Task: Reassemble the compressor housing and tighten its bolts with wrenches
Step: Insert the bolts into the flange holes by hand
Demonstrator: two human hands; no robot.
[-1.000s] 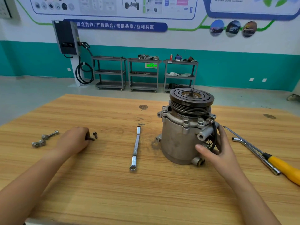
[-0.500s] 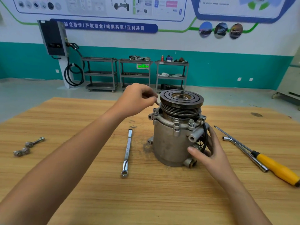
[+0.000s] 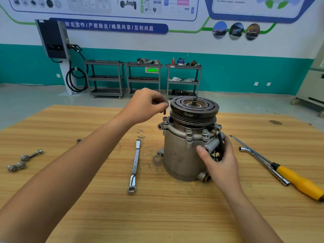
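Pinching a bolt (image 3: 164, 111) in the fingertips of the left hand (image 3: 146, 105), shank down, just above the left flange ear of the compressor (image 3: 180, 155) and just beside the pulley (image 3: 194, 106); tip clear of the flange. Gripping, with the right hand (image 3: 221, 162), the right side of the compressor, upright on the table (image 3: 157, 216) a little right of centre, pulley on top: thumb pressed on the front of the port boss, other fingers curled round behind, against the black wire (image 3: 220, 146). Showing two bolt heads seated in the front of the flange. Lying flat just left of the compressor, apart, a wrench (image 3: 135, 165), ring end toward the camera. Lying to the right, side by side and near the right hand, a bent socket wrench (image 3: 259, 162) and a screwdriver (image 3: 298, 181) with yellow handle. Resting well apart near the table's left edge, two short fittings (image 3: 31, 155); nearer in, one small bolt (image 3: 78, 140), partly behind the left forearm.
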